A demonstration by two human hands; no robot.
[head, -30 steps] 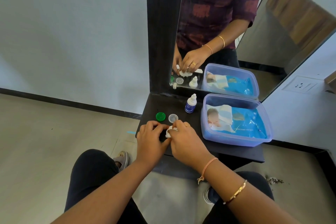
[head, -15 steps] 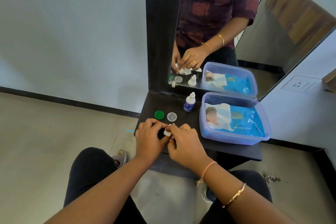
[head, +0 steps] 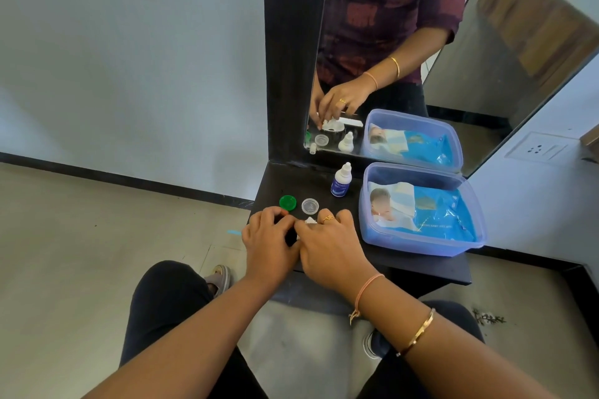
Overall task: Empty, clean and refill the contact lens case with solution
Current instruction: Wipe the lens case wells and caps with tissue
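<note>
Gripping with curled fingers of left hand point(head: 269, 244) and right hand point(head: 329, 248), knuckles touching at the dark shelf point(head: 405, 264) front-left edge, the mostly hidden white contact lens case point(head: 309, 221), green cap point(head: 287, 202) and clear cap point(head: 310, 206) just beyond, solution bottle point(head: 341, 181) behind, plastic box point(head: 418, 244) crowding the right.

Two hands meet on one bench point(head: 405, 266): the left hand point(head: 269, 243) and the right hand point(head: 327, 246). At their 12 o'clock lie two caps, one green cap point(head: 287, 202) and one clear cap point(head: 310, 206). One bottle point(head: 341, 181) stands at the clear cap's 1 o'clock. At its 4 o'clock, one tub point(head: 418, 244) holds one wipes pack point(head: 431, 210). The right hand pinches one tissue point(head: 310, 221) and wears one ring point(head: 328, 218). Its arm wears one bangle point(head: 419, 332) and one thread band point(head: 366, 288). There is one mirror point(head: 405, 26).
</note>
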